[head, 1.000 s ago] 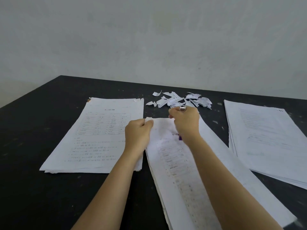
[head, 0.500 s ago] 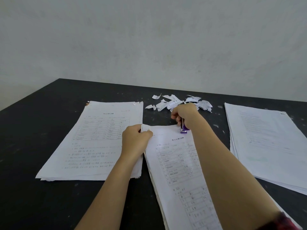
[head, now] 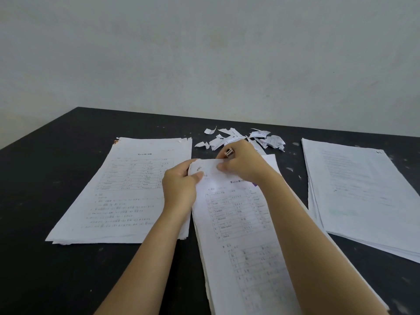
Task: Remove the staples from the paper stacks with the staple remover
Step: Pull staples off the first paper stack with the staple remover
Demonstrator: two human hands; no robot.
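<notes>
Now the left hand (head: 181, 189) pinched the middle paper stack's (head: 238, 235) lifted corner, while the right hand (head: 243, 164) — closed round the staple remover (head: 229, 153), half a second earlier farther along that edge — gripped beside it, probably tearing the stapled corner.

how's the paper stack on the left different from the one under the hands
The white printed paper stack on the left lies flat and untouched on the black table; the white printed middle stack has its top-left corner lifted and pinched by the left hand and right hand. The left stack sits roughly square; the middle one runs slanted. Both show printed tables.
</notes>
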